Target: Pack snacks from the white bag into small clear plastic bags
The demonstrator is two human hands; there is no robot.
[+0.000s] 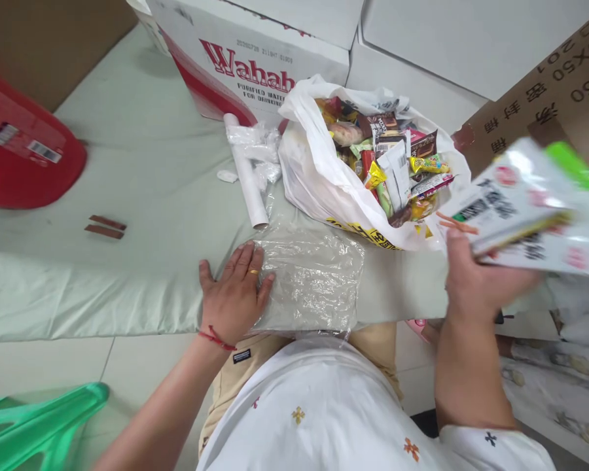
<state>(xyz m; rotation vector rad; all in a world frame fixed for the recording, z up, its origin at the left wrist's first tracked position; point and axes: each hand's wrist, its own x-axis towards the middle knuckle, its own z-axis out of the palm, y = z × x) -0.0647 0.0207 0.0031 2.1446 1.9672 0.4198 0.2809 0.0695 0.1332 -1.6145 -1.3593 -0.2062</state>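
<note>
My left hand [235, 284] lies flat on the table with its fingers spread, touching the left edge of a clear plastic bag [314, 281]. That bag is laid out flat and wrinkled at the table's front edge. Off to the right, my right hand [481, 281] grips white snack packets [510, 203] with printed characters; one has a bright green part, and they are slightly blurred. A white plastic carrier bag [304, 157] stands open beyond the clear bag, full of small wrapped snacks [397, 163].
A white cardboard roll [245, 176] with crumpled plastic film [260, 147] lies left of the carrier bag. Behind stand a Wahaha water carton [255, 72] and a brown carton [525, 104]. At left are a red container [24, 144], two brown strips [105, 226] and a green plastic stool [44, 425].
</note>
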